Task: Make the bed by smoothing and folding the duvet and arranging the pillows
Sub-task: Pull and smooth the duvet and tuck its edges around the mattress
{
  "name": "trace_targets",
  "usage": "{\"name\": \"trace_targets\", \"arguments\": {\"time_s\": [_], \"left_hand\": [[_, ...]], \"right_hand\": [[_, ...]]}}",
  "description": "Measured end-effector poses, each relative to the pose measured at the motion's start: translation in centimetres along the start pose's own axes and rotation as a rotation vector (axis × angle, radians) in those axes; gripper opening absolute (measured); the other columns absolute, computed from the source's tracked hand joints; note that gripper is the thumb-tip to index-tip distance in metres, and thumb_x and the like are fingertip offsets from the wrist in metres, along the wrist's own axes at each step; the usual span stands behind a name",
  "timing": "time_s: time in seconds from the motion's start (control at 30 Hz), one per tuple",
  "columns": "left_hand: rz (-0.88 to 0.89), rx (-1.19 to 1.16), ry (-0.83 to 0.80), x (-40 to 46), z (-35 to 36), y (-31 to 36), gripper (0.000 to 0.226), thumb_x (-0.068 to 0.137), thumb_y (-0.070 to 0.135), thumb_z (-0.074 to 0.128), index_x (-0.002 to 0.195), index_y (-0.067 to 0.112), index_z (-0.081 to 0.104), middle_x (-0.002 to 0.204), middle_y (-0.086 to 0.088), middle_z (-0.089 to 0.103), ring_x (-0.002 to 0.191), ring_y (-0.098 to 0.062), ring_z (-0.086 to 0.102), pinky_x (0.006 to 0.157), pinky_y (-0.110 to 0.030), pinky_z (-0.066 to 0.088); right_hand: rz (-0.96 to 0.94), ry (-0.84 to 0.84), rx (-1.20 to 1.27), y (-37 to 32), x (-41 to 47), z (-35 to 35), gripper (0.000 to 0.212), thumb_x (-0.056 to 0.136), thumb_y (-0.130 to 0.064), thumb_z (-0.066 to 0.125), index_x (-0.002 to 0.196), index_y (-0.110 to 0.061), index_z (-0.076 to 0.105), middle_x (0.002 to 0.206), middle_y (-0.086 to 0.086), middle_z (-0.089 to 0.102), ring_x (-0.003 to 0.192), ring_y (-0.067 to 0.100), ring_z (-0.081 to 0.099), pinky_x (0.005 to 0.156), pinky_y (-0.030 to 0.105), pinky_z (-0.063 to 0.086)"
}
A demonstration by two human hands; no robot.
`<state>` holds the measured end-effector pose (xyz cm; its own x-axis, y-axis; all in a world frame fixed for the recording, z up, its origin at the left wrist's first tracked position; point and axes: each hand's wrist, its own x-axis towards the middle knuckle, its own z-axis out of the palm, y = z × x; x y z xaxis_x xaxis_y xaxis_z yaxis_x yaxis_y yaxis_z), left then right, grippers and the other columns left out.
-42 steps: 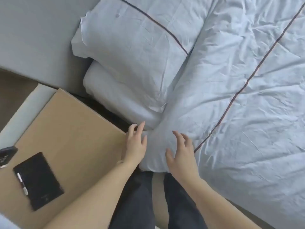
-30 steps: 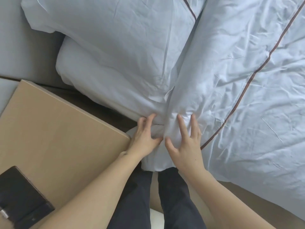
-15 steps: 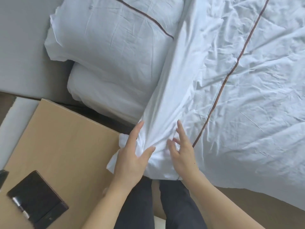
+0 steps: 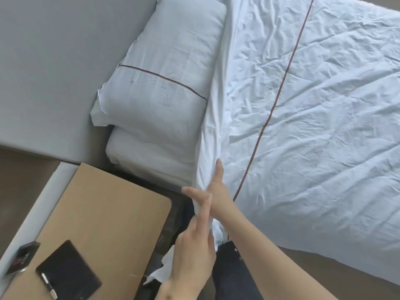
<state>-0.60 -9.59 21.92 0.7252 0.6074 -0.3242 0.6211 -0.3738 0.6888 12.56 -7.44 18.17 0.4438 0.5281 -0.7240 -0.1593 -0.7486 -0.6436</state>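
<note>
Far to the left of your hands, the desk (image 4: 104, 213) carries a small dark box (image 4: 22, 257) at its left edge and, beside it, a black folder (image 4: 69, 276) with a white pen (image 4: 49, 285) lying on its cover. Up and left of your hands, the grey headboard (image 4: 54, 72) runs behind the bed.

Your left hand (image 4: 192, 254) is the nearer one. It holds the corner of the duvet (image 4: 324, 126), with cloth showing below the palm and along the raised fingers (image 4: 204, 213); the fingers look mostly extended, and the frame is too blurred to tell whether they are curled round the cloth.

Above the left hand, two pillows (image 4: 164, 68) are stacked against the headboard. The upper one bears a thin dark stripe (image 4: 162, 77). The lower one (image 4: 149, 163) sits just up and left of your right hand.

Your right hand (image 4: 217, 193) lies just beyond the left, touching it, thumb up along the duvet's gathered edge. Its other fingers are hidden behind the cloth and the left fingers, so you cannot tell its grip. The edge rises from this hand as a raised ridge beside the pillows.

To the right of both hands, the duvet spreads wrinkled over the bed, with a dark line (image 4: 277, 100) running from near your right wrist up to the top.
</note>
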Motion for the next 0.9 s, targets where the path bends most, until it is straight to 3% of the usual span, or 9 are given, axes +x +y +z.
{"name": "trace_targets", "arguments": {"time_s": [0.1, 0.2, 0.3, 0.37, 0.43, 0.6, 0.67, 0.77, 0.9], "left_hand": [[-0.106, -0.120, -0.083, -0.1, 1.8, 0.6, 0.112, 0.098, 0.023, 0.061, 0.122, 0.077, -0.034, 0.132, 0.009, 0.066, 0.106, -0.015, 0.069, 0.087, -0.026, 0.054], [-0.162, -0.373, 0.012, 1.5, 1.6, -0.2, 0.095, 0.091, 0.034, 0.068, 0.138, 0.074, -0.004, 0.103, 0.021, 0.069, 0.093, -0.008, 0.068, 0.079, -0.035, 0.058], [-0.227, -0.444, 0.157, 6.5, 0.1, -0.9, 0.078, 0.093, 0.043, 0.065, 0.144, 0.065, 0.010, 0.130, 0.021, 0.055, 0.115, -0.007, 0.059, 0.095, -0.041, 0.054], [-0.254, -0.322, 0.068, 11.8, 0.4, -0.9, 0.089, 0.087, 0.060, 0.065, 0.150, 0.060, 0.003, 0.158, 0.003, 0.033, 0.138, -0.018, 0.044, 0.107, -0.040, 0.044], [-0.262, -0.182, -0.067, 16.9, 2.1, -0.5, 0.111, 0.077, 0.071, 0.070, 0.152, 0.056, -0.010, 0.165, -0.006, 0.015, 0.147, -0.027, 0.031, 0.111, -0.044, 0.036], [-0.325, -0.058, -0.251, 24.5, 8.0, 0.2, 0.133, 0.069, 0.067, 0.079, 0.152, 0.047, -0.023, 0.154, -0.026, 0.027, 0.139, -0.039, 0.040, 0.111, -0.046, 0.036], [-0.234, 0.028, -0.217, 25.7, 10.0, 0.2, 0.120, 0.082, 0.045, 0.076, 0.153, 0.044, -0.021, 0.135, -0.026, 0.048, 0.120, -0.042, 0.054, 0.100, -0.046, 0.045], [-0.083, 0.180, -0.164, 26.1, 11.7, -0.5, 0.103, 0.086, 0.008, 0.055, 0.157, 0.041, -0.012, 0.104, -0.017, 0.053, 0.091, -0.041, 0.058, 0.080, -0.045, 0.048], [-0.009, 0.163, -0.161, 25.9, 11.2, -1.5, 0.103, 0.083, 0.001, 0.049, 0.153, 0.051, -0.007, 0.083, -0.011, 0.054, 0.071, -0.035, 0.055, 0.068, -0.044, 0.047]], "right_hand": [[-0.005, 0.056, -0.165, 1.6, 0.9, -0.5, 0.116, 0.085, -0.010, 0.065, 0.150, -0.045, -0.024, 0.092, 0.009, 0.060, 0.064, 0.013, 0.054, 0.059, 0.027, 0.049], [-0.004, 0.147, -0.110, 3.9, 0.9, -2.6, 0.103, 0.086, 0.003, 0.047, 0.154, -0.048, -0.010, 0.079, 0.007, 0.058, 0.060, 0.019, 0.054, 0.052, 0.029, 0.048], [-0.038, 0.211, -0.032, 6.7, 0.4, -3.8, 0.102, 0.087, 0.003, 0.044, 0.149, -0.060, -0.006, 0.089, 0.016, 0.068, 0.070, 0.033, 0.064, 0.063, 0.039, 0.058], [-0.062, 0.270, -0.024, 8.6, 0.0, -3.9, 0.102, 0.090, 0.001, 0.046, 0.147, -0.065, -0.007, 0.078, 0.016, 0.066, 0.066, 0.032, 0.062, 0.065, 0.038, 0.056], [-0.100, 0.323, -0.059, 10.0, -0.5, -3.6, 0.101, 0.091, -0.001, 0.046, 0.144, -0.068, -0.009, 0.066, 0.013, 0.059, 0.059, 0.026, 0.056, 0.063, 0.034, 0.052], [-0.099, 0.388, -0.171, 13.4, -0.8, -2.4, 0.098, 0.094, -0.007, 0.045, 0.143, -0.066, -0.016, 0.083, -0.001, 0.059, 0.069, 0.018, 0.058, 0.066, 0.030, 0.051], [-0.079, 0.405, -0.155, 14.5, 0.1, -2.3, 0.099, 0.093, -0.009, 0.046, 0.142, -0.067, -0.018, 0.083, -0.002, 0.057, 0.068, 0.017, 0.056, 0.066, 0.029, 0.048], [0.018, 0.423, -0.098, 15.3, 2.0, -2.2, 0.103, 0.091, -0.035, 0.058, 0.141, -0.062, -0.027, 0.085, -0.011, 0.058, 0.071, 0.010, 0.058, 0.061, 0.024, 0.045], [0.185, 0.348, -0.057, 14.7, 4.1, -1.6, 0.133, 0.066, -0.071, 0.073, 0.147, -0.049, -0.029, 0.131, -0.013, 0.046, 0.117, 0.019, 0.057, 0.077, 0.028, 0.040]]}}
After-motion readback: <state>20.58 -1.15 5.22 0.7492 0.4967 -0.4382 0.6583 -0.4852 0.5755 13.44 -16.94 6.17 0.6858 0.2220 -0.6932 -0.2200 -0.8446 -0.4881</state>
